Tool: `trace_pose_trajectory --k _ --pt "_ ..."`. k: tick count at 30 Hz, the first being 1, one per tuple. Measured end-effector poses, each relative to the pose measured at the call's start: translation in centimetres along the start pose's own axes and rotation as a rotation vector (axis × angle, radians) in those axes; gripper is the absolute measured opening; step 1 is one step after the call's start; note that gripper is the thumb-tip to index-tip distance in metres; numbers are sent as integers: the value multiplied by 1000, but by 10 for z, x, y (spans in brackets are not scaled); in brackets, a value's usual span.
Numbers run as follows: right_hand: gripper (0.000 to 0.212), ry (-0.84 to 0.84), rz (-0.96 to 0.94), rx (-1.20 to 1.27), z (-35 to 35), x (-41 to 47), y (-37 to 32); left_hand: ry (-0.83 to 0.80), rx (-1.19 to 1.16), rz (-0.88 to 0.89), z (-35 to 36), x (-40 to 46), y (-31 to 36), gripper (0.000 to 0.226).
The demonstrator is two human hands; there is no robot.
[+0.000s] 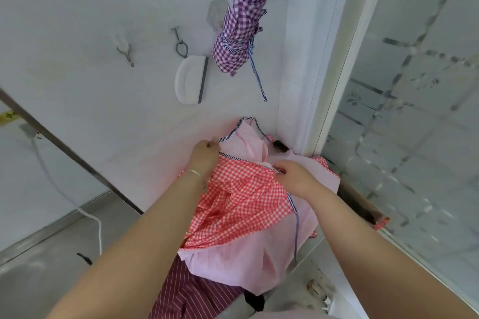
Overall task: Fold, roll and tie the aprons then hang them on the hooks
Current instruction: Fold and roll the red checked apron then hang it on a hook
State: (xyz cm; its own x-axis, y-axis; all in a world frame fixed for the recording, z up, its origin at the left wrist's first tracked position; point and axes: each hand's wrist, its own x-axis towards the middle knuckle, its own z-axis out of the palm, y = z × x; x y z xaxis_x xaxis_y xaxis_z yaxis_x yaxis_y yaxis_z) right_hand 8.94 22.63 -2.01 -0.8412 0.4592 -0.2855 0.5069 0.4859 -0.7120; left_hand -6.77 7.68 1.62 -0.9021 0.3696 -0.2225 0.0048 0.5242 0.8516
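Your left hand (204,154) and right hand (294,176) are each pinching the thin blue-striped trim (243,159) along the top edge of the red gingham apron (241,199), holding it taut against the white wall (103,33). Soft, crumpled cotton is draping loose below. The purple gingham roll (239,28), a tied cylinder, is hanging from a hook near the wall's right corner; a bare metal hook (126,53) is sitting well left.

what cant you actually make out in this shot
- Head view: the hook behind the purple apron roll is covered by the roll.
- What the red checked apron lies on: hidden under the cloth.
- The left hand and right hand hold its striped trim; fingertips tucked from sight.
- Scene behind the glass door: blurred by frosting.
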Motion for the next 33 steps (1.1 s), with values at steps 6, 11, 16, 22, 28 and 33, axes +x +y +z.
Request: trace_pose_trajectory --k 6,11,16,22,28,33 --pt "21 -40 161 18 -14 14 23 -167 596 86 -45 10 -22 41" --pt "29 -64 108 122 0 19 22 -171 1162 -41 -70 2 -36 33" --pt "21 -113 -34 208 14 25 -7 -259 1099 -3 -60 11 -23 50" --pt "23 -98 -73 66 27 26 -13 -260 943 131 -13 24 14 60" --pt "19 -13 -12 438 32 20 -14 -406 993 148 24 43 38 54" --pt "10 -141 256 1005 40 15 -15 -570 924 82 41 49 47 52"
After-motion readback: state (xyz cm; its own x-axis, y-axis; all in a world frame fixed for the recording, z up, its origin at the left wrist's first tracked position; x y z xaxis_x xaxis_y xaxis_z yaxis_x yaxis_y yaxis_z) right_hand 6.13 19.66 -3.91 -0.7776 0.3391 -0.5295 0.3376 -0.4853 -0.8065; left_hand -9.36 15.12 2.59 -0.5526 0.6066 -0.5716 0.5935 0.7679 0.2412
